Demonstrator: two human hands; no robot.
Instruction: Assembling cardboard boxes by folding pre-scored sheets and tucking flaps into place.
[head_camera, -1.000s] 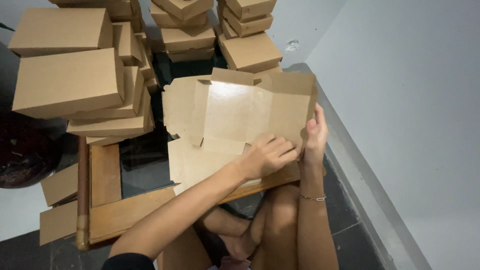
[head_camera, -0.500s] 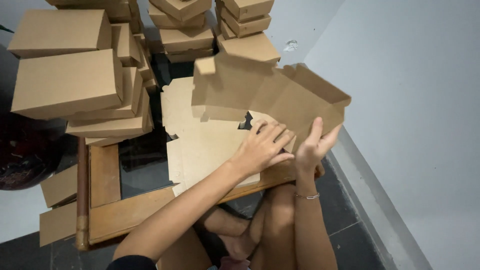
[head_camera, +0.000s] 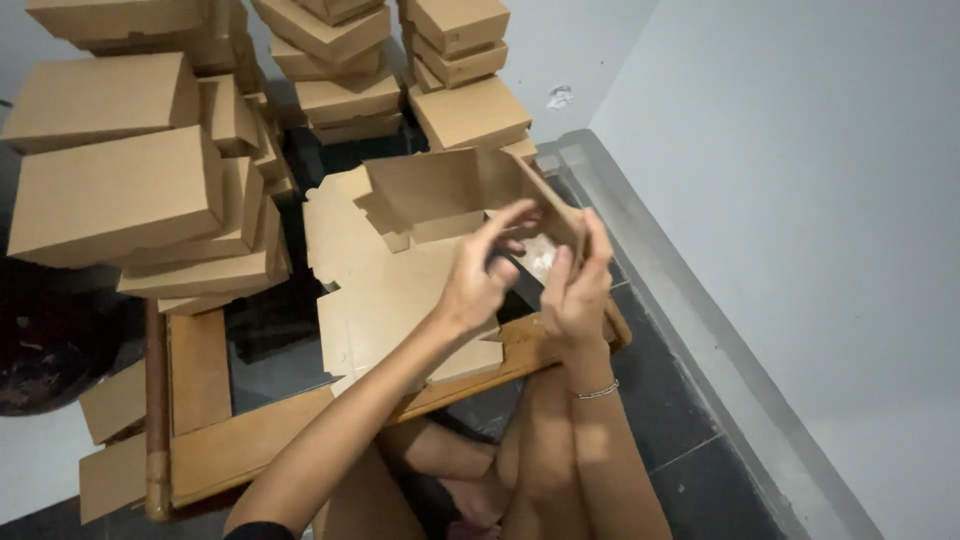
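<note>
The left hand (head_camera: 480, 280) and right hand (head_camera: 575, 290) hold a half-folded box (head_camera: 450, 190) above the tabletop's (head_camera: 230, 445) right edge, fingers closed on its near wall. Flat blanks (head_camera: 385, 290) lie under it. Finished boxes (head_camera: 110, 190) are stacked along the far edge.

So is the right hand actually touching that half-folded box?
Touching. The head view shows the right hand pressed flat against the box's near corner flap, fingers on the cardboard.
</note>
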